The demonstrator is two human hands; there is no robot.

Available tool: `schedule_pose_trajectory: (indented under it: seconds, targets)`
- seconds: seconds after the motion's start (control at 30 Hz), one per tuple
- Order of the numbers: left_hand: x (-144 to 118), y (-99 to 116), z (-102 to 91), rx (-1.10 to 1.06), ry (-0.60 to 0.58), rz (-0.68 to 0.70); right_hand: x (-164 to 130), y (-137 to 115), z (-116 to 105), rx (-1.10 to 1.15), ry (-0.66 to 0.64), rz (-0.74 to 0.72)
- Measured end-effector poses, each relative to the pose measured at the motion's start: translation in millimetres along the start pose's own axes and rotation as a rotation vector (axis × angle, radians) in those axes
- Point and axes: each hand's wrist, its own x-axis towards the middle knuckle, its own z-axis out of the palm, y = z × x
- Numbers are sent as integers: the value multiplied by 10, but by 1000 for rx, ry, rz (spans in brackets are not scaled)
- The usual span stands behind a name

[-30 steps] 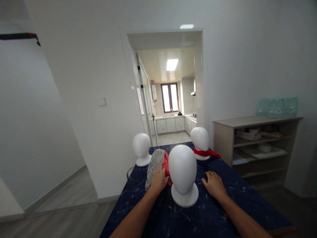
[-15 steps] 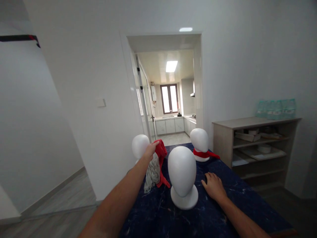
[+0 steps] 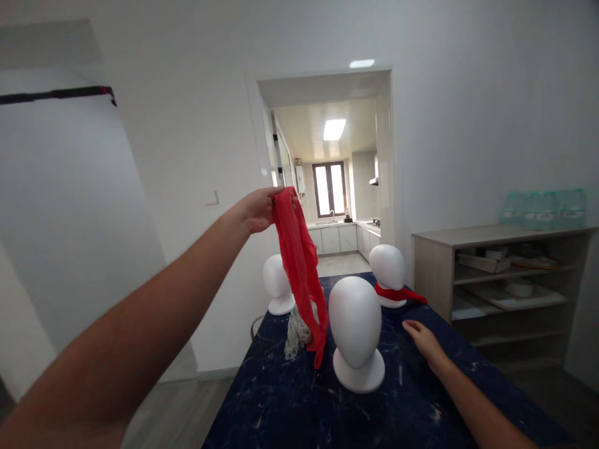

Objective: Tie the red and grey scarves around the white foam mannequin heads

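Note:
My left hand (image 3: 262, 209) is raised and closed on one end of a red scarf (image 3: 302, 265). The scarf hangs down in long folds, its lower end by the table surface. Behind it a bunched grey cloth (image 3: 296, 335) lies on the table, partly covered. A white foam head (image 3: 355, 324) stands upright in front of me, right of the scarf. To its right, my right hand (image 3: 425, 343) hovers low above the table with fingers stretched out and nothing in them. Behind the scarf is a second foam head (image 3: 275, 280), partly hidden.
At the far right of the dark blue marbled table (image 3: 281, 405), a third foam head (image 3: 387, 267) wears a red scarf (image 3: 395, 294) around its neck. Right of the table stands a shelf unit (image 3: 433, 268) with water bottles (image 3: 543, 209) on top. A doorway opens onto a kitchen.
My left hand has lifted the red scarf up off the grey cloth, and it now hangs at length. My right hand has shifted slightly right and its fingers are closer together.

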Motion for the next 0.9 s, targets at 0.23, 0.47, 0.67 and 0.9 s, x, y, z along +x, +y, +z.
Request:
schedule_pose_trajectory:
  seconds: [0.23,0.47,0.67,0.9]
  targets:
    - [-699,626,347,55,-151,17,-331,-1400,-116,604,280,-259]
    - [-1056,621,992,25,-285,68,-1522,-2764,535,572,-581,-560]
    - [-1046,365,1188,-136,-259,190,-1696,-2811,753,604,-633,-264]
    - [-661,60,615,-288,-62,153,-1008,-2546,-125,459,-908,-116]
